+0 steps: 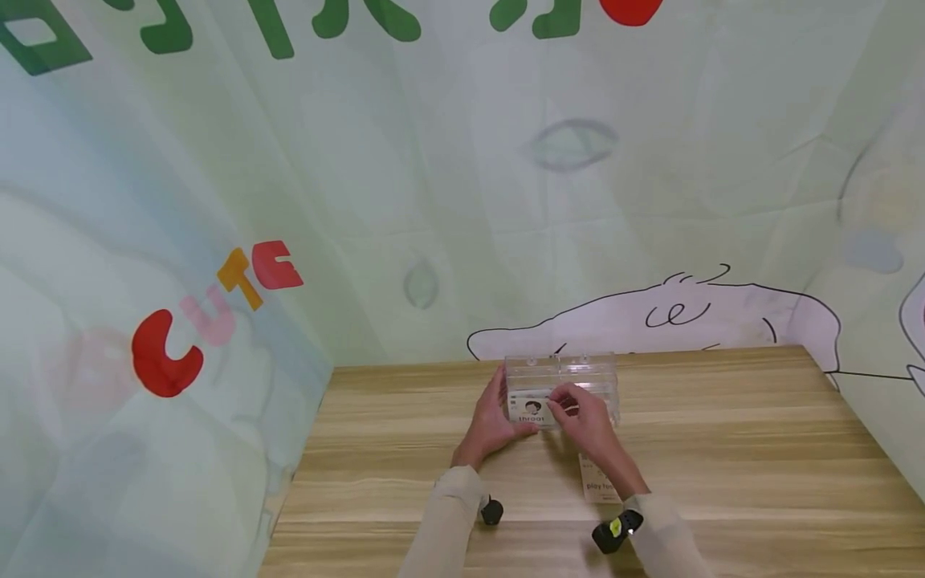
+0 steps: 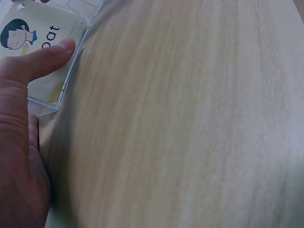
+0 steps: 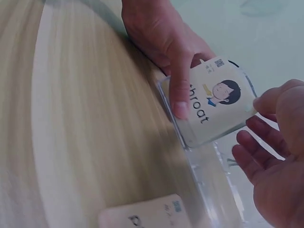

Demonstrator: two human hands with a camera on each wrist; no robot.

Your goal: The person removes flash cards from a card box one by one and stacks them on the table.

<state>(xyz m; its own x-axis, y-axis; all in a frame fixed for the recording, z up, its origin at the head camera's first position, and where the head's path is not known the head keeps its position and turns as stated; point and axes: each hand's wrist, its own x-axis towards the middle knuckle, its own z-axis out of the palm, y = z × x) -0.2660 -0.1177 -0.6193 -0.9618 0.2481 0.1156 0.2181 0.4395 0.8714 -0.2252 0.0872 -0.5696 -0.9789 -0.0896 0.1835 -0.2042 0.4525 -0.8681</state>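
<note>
A clear plastic box (image 1: 560, 371) stands at the far side of the table. In its left front part sits a flashcard (image 1: 522, 408) with a drawn head and the word "throat". My left hand (image 1: 490, 424) grips the box from the left, its thumb (image 3: 180, 90) lying over the card's lower edge and its fingers behind the box. My right hand (image 1: 587, 419) pinches the upper corner of the card between thumb and forefinger, while the other fingers (image 3: 256, 147) are loosely bent beside the box.
Another flashcard (image 1: 598, 486) lies on the wooden table (image 1: 405, 401), below the right forearm, with its word partly hidden. A printed cloth backdrop (image 1: 433, 201) hangs behind the table and along its left side. Both wrists carry small black cameras (image 1: 492, 512).
</note>
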